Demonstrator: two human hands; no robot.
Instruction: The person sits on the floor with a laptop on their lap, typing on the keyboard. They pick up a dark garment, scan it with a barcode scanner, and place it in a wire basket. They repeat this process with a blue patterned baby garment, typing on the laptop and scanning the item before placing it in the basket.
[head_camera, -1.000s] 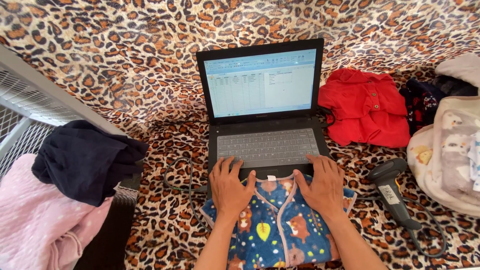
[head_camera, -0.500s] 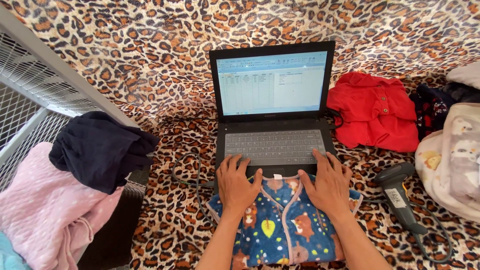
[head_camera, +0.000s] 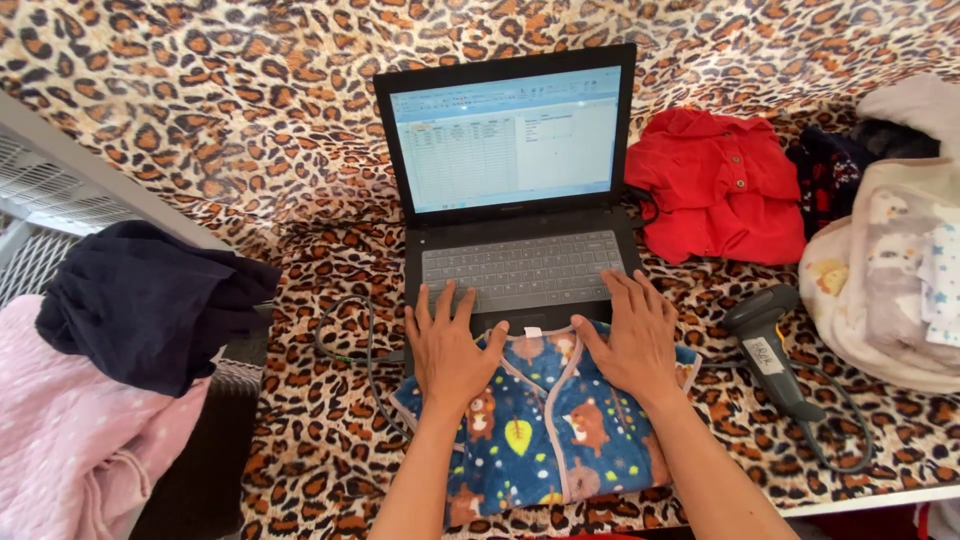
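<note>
Left hand: your left hand (head_camera: 448, 345) lies flat, fingers spread and released, palm pressing the left shoulder of the blue fleece baby vest (head_camera: 545, 420); the fingertips reach onto the front edge of the laptop (head_camera: 515, 215).
Right hand: your right hand (head_camera: 632, 335) is flat too, fingers relaxed and grasping nothing, palm on the vest's right shoulder, fingertips touching the laptop's lower right corner.
Vest: it lies spread face up on the leopard-print cloth (head_camera: 200, 120) just in front of the laptop, collar toward the keyboard, with little animals and leaves printed on dark blue and a pale trim down the middle.
Laptop: open and upright, the screen lit with what looks like a spreadsheet, though the cells are too small to make out.
Scanner: a dark handheld barcode scanner (head_camera: 765, 350) lies just right of the vest, its cable (head_camera: 850, 450) looping toward the table edge.
Right side: a red buttoned garment (head_camera: 725, 185) sits beside the laptop, a dark patterned garment behind it, and a pale fleece piece with bear prints (head_camera: 885, 280) is at the far right.
Left side: a navy garment (head_camera: 145, 300) is draped over a pink one (head_camera: 75, 440), both well apart from your hands.
Cable: a thin dark cord (head_camera: 350, 350) curls on the cloth left of the laptop.
</note>
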